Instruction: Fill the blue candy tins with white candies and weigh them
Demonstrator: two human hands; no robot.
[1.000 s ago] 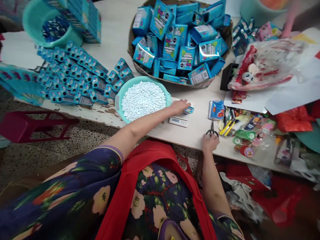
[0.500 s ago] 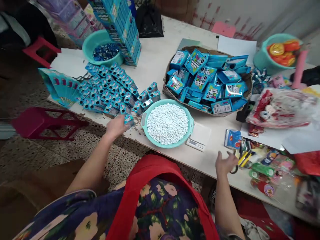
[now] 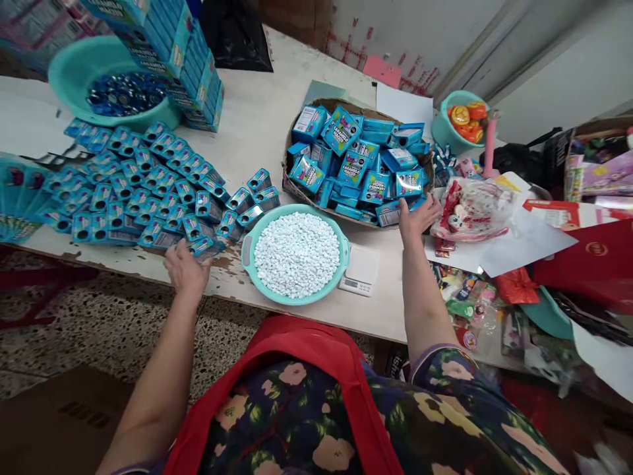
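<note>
My left hand (image 3: 186,269) is at the front edge of a spread of small blue boxes (image 3: 158,191) with round openings. Its fingers are apart, just beside or touching the nearest blue box (image 3: 202,246); contact is hard to make out. My right hand (image 3: 418,221) reaches to the lower right corner of a cardboard box (image 3: 285,158) heaped with blue packets (image 3: 353,168) marked "Caramelo Macizo". Its thumb and fingers are spread, with nothing between them. Between my hands stands a turquoise basin (image 3: 246,254) of small white candies (image 3: 297,254), a white digital scale (image 3: 360,267) beside it.
At the back left are a turquoise bowl (image 3: 66,72) with shiny blue pieces, a tall stack of blue boxes (image 3: 198,86) and a black bag (image 3: 235,39). A turquoise bucket (image 3: 442,125), a plastic bag (image 3: 477,211) and loose packages (image 3: 469,300) crowd the right.
My right hand has moved from the loose packages up to the cardboard box's corner. My left hand stays by the same small blue box, its fingers now further apart. The view has turned right.
</note>
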